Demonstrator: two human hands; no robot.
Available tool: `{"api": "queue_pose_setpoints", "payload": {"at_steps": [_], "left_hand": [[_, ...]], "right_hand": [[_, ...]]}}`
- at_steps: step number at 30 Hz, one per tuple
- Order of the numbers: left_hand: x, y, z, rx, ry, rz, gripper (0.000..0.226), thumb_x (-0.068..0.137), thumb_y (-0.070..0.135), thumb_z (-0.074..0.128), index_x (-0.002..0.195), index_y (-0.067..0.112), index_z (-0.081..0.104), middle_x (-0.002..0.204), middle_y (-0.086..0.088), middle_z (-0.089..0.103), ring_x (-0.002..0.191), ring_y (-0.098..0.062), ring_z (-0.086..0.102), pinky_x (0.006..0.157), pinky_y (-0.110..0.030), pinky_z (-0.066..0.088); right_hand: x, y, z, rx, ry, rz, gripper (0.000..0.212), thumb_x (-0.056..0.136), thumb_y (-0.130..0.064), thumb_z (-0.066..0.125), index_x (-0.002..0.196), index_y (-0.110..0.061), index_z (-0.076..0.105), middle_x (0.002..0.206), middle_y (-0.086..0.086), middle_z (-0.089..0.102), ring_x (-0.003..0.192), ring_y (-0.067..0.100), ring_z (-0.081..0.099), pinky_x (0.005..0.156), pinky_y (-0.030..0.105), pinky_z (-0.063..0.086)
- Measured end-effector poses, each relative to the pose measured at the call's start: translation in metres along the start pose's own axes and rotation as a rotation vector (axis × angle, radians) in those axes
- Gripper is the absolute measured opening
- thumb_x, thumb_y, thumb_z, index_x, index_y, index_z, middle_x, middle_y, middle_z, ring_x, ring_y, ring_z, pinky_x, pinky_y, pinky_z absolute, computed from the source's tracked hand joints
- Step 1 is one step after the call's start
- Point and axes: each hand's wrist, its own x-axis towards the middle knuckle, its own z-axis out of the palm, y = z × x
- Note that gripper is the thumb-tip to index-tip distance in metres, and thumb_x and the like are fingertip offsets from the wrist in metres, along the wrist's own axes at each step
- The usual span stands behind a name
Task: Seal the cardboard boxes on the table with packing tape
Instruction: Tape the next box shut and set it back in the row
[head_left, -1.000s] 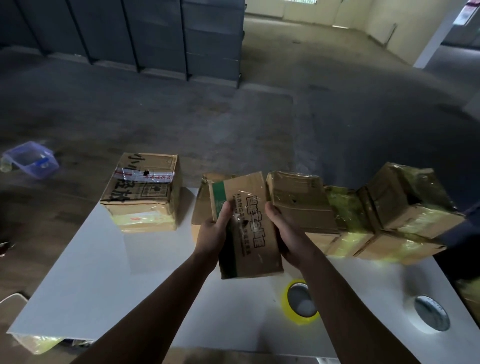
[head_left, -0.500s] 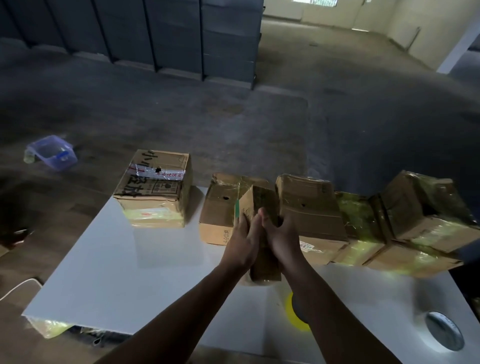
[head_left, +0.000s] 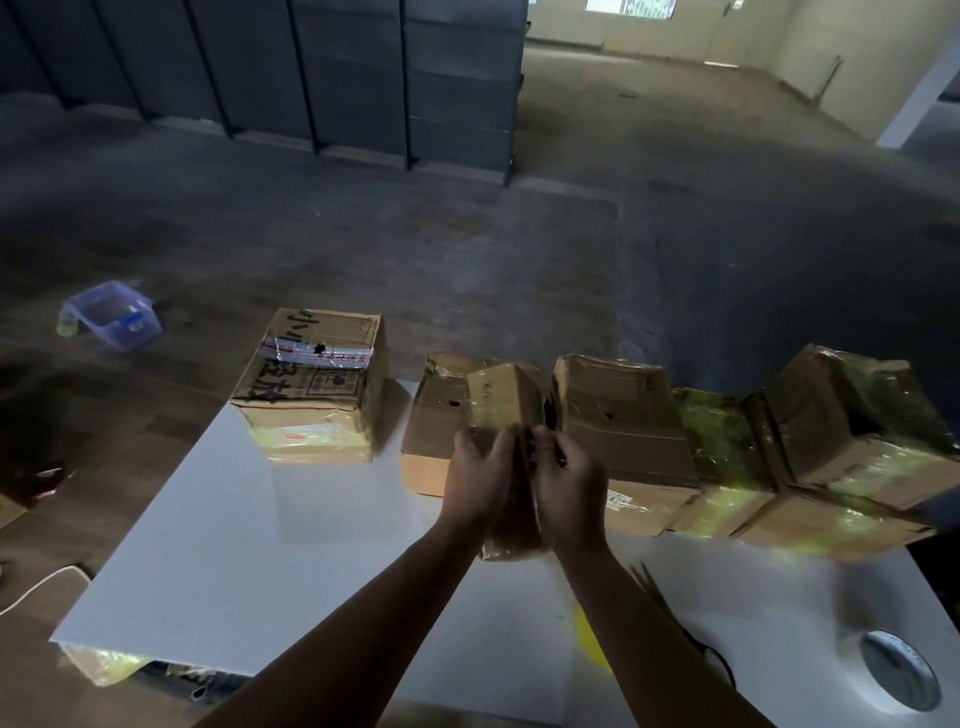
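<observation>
A narrow cardboard box (head_left: 506, 410) stands on edge at the middle of the white table (head_left: 218, 545), wrapped in clear tape. My left hand (head_left: 478, 473) grips its left side and my right hand (head_left: 569, 480) grips its right side, fingers curled near its top. A yellow tape roll (head_left: 589, 647) lies on the table, mostly hidden behind my right forearm. A white tape roll (head_left: 898, 675) lies at the table's right front. Behind the held box, a row of taped boxes (head_left: 623, 415) runs to the right.
A larger box (head_left: 317, 384) with black writing stands at the table's far left. More taped boxes (head_left: 852, 415) are stacked at the far right. A blue plastic container (head_left: 111, 314) sits on the floor to the left. Yellow-wrapped items (head_left: 98, 667) show under the table's front left.
The box was held flat with its printed face up; it is now turned on edge and set lower on the table. Both hands have come closer together on it.
</observation>
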Motion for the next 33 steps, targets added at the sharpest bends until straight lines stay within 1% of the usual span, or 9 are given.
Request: {"api": "queue_pose_setpoints", "payload": {"at_steps": [4, 7, 8, 11, 17, 22, 27, 30, 33], "left_hand": [[0.004, -0.004, -0.009, -0.300, -0.077, -0.061, 0.076, 0.068, 0.062, 0.073, 0.119, 0.008, 0.056, 0.105, -0.005, 0.070, 0.091, -0.019, 0.070, 0.072, -0.030, 0.059], [0.009, -0.010, -0.016, -0.407, -0.084, -0.096, 0.083, 0.063, 0.061, 0.079, 0.122, 0.008, 0.057, 0.110, -0.010, 0.070, 0.095, -0.024, 0.071, 0.082, -0.042, 0.059], [0.010, -0.011, -0.017, -0.407, -0.092, -0.102, 0.083, 0.062, 0.061, 0.079, 0.122, 0.009, 0.057, 0.109, -0.010, 0.070, 0.095, -0.025, 0.071, 0.081, -0.042, 0.059], [0.015, -0.014, -0.020, -0.393, -0.124, -0.093, 0.082, 0.060, 0.060, 0.080, 0.120, 0.010, 0.058, 0.105, -0.008, 0.072, 0.092, -0.023, 0.072, 0.078, -0.039, 0.060], [0.018, -0.020, -0.027, -0.416, -0.186, -0.023, 0.082, 0.057, 0.060, 0.081, 0.117, 0.009, 0.059, 0.103, -0.009, 0.073, 0.093, -0.024, 0.072, 0.077, -0.037, 0.059], [0.018, -0.020, -0.033, -0.440, -0.238, 0.027, 0.080, 0.062, 0.056, 0.077, 0.123, 0.008, 0.056, 0.111, -0.012, 0.070, 0.100, -0.028, 0.069, 0.086, -0.045, 0.057], [0.015, -0.023, -0.031, -0.438, -0.227, 0.040, 0.079, 0.059, 0.054, 0.074, 0.120, 0.008, 0.057, 0.107, -0.011, 0.071, 0.096, -0.026, 0.070, 0.083, -0.041, 0.058], [0.016, -0.024, -0.034, -0.466, -0.232, 0.054, 0.076, 0.061, 0.054, 0.071, 0.120, 0.010, 0.057, 0.109, -0.011, 0.070, 0.098, -0.026, 0.069, 0.083, -0.042, 0.058], [0.016, -0.023, -0.033, -0.485, -0.223, 0.061, 0.072, 0.067, 0.052, 0.067, 0.122, 0.006, 0.057, 0.112, -0.016, 0.068, 0.101, -0.032, 0.067, 0.085, -0.047, 0.056]], "right_hand": [[0.007, -0.011, 0.002, -0.105, -0.092, -0.002, 0.019, 0.090, -0.022, 0.063, 0.108, -0.017, 0.060, 0.116, 0.005, 0.058, 0.108, 0.016, 0.053, 0.082, 0.017, 0.043], [0.014, -0.010, 0.000, -0.206, -0.156, 0.125, 0.053, 0.083, -0.050, 0.064, 0.127, -0.028, 0.045, 0.136, 0.003, 0.044, 0.125, 0.022, 0.039, 0.098, 0.043, 0.041], [0.017, -0.008, -0.002, -0.208, -0.200, 0.187, 0.065, 0.081, -0.058, 0.062, 0.135, -0.029, 0.039, 0.139, 0.004, 0.041, 0.127, 0.024, 0.040, 0.100, 0.045, 0.041], [0.020, -0.004, -0.004, -0.138, -0.221, 0.266, 0.088, 0.071, -0.069, 0.064, 0.143, -0.028, 0.032, 0.138, 0.004, 0.046, 0.123, 0.023, 0.049, 0.089, 0.031, 0.043], [0.028, -0.005, -0.003, 0.005, -0.259, 0.283, 0.112, 0.049, -0.077, 0.069, 0.142, -0.028, 0.033, 0.134, -0.003, 0.049, 0.121, 0.019, 0.050, 0.091, 0.033, 0.048], [0.035, 0.001, -0.007, 0.192, -0.177, 0.408, 0.078, 0.069, -0.059, 0.074, 0.131, -0.025, 0.041, 0.106, -0.012, 0.053, 0.089, 0.008, 0.054, 0.062, 0.019, 0.041], [0.036, 0.007, -0.007, 0.111, -0.178, 0.279, 0.022, 0.091, -0.048, 0.057, 0.108, -0.033, 0.056, 0.089, -0.022, 0.058, 0.086, 0.006, 0.059, 0.059, 0.021, 0.041], [0.033, 0.008, -0.010, 0.069, -0.157, 0.257, 0.026, 0.098, -0.045, 0.045, 0.111, -0.028, 0.060, 0.088, -0.015, 0.061, 0.082, 0.005, 0.059, 0.060, 0.022, 0.041], [0.031, 0.008, -0.012, 0.006, -0.247, 0.323, 0.034, 0.097, -0.053, 0.039, 0.091, -0.027, 0.059, 0.081, -0.009, 0.062, 0.077, 0.008, 0.060, 0.057, 0.023, 0.040]]}}
